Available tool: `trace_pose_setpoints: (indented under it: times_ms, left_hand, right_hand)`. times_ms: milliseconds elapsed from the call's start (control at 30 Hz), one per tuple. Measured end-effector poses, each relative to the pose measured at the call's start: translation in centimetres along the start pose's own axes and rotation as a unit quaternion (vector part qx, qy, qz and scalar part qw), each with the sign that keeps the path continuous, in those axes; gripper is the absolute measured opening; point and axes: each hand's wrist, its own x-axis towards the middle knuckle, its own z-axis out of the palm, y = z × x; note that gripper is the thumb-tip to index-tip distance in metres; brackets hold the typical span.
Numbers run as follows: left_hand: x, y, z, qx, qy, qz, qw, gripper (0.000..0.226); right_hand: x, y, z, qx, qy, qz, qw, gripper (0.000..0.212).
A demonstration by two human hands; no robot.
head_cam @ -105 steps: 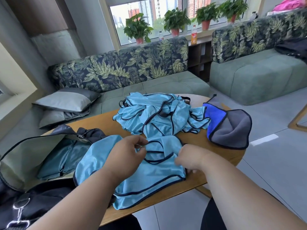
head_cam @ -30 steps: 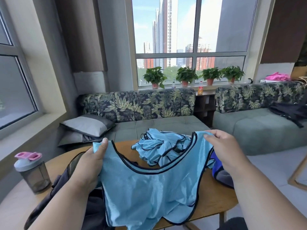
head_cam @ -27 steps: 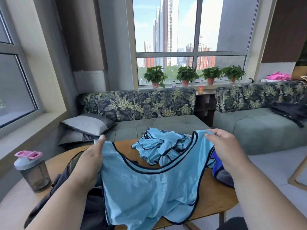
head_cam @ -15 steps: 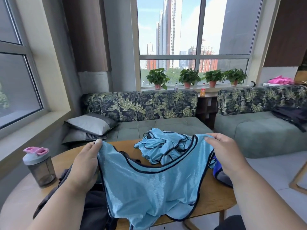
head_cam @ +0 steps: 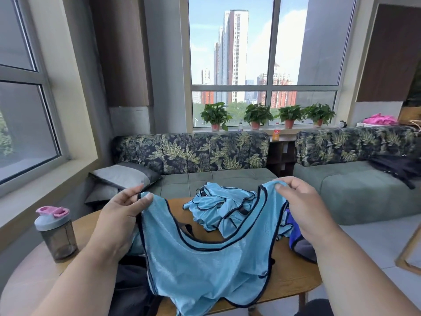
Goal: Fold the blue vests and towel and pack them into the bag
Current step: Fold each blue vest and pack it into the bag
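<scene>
I hold a light blue mesh vest [head_cam: 205,267] with dark trim spread out above the round wooden table [head_cam: 293,279]. My left hand [head_cam: 120,215] pinches its left shoulder strap, and my right hand [head_cam: 300,206] pinches the right strap. The vest hangs down over the table's near edge. Behind it lies a crumpled pile of blue vests [head_cam: 221,206]. The blue and grey towel [head_cam: 298,242] shows partly under my right wrist. The dark bag [head_cam: 129,286] lies at the lower left, mostly hidden by the vest and my left arm.
A grey shaker bottle with a pink lid [head_cam: 55,231] stands on the table's left side. Green sofas [head_cam: 216,179] with leaf-print backs and grey cushions [head_cam: 123,176] stand beyond the table. A wooden chair leg [head_cam: 410,249] is at the right edge.
The vest came up off the table and now hangs spread between my hands. In the last second my view tilted up slightly, and both hands kept their hold on the straps.
</scene>
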Motion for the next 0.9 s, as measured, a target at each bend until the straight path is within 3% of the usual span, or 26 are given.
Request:
trace_pose_setpoints:
  times_ms: [167,300,433,633,900]
  left_hand:
    - [-1.1,1.9,1.5,-0.084,-0.140,-0.047,0.985,0.027]
    - [-2.0,1.8,2.9,-0.136,-0.272,-0.074,0.950,0.053]
    - [-2.9,1.3,5.5,-0.136,-0.371,-0.096,0.914,0.038]
    - [-3.4,-0.6,7.6,-0.118,-0.391,-0.130,0.904,0.033]
    - [-4.5,-2.6,8.2,-0.167,-0.354,-0.145,0.909,0.035]
  right_hand:
    - [-0.1,-1.3,0.0,0.050,-0.082,-0.028,0.995,0.031]
    - [-1.0,-2.8,1.3,0.103,-0.197,-0.038,0.974,0.023]
    - [-2.1,-4.1,4.0,0.074,-0.272,-0.073,0.957,0.036]
    - [-3.6,-4.7,7.0,0.080,-0.311,-0.107,0.941,0.019]
    - [-4.1,-4.0,7.8,0.028,-0.280,-0.129,0.951,0.028]
